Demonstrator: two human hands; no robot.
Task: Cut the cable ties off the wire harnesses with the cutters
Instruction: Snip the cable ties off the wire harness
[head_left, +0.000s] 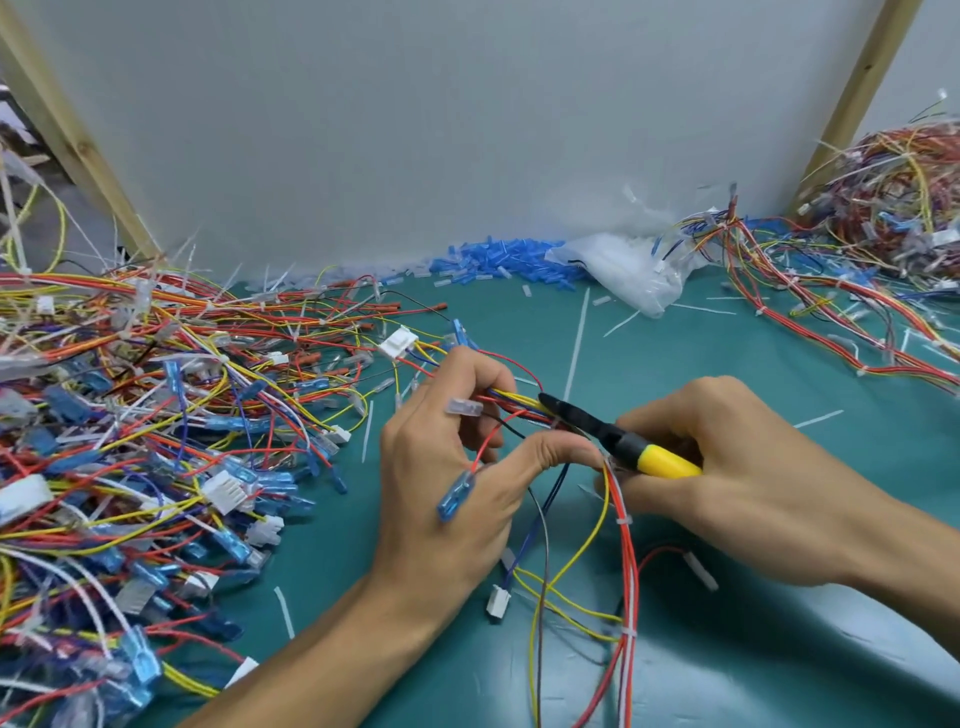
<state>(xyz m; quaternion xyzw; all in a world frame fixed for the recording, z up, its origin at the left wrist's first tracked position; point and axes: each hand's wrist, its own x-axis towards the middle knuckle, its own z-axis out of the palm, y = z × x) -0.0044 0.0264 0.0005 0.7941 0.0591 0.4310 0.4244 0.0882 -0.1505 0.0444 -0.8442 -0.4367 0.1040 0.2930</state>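
My left hand (447, 483) grips a wire harness (621, 551) of red, yellow and blue wires at the middle of the green mat, fingers curled round the bundle. My right hand (737, 467) holds the cutters (613, 439), which have black jaws and yellow handles. The jaw tips lie against the bundle right beside my left fingers. White cable ties (623, 520) still wrap the red wires lower down, another cable tie (627, 632) further below. A blue terminal sleeve (456, 496) hangs over the back of my left hand.
A big heap of harnesses (130, 415) covers the left of the green mat (753, 364). Another harness pile (883, 223) sits far right. A clear plastic bag (623, 270) and loose blue sleeves (498, 260) lie by the white back wall. Cut tie strips (576, 338) are scattered about.
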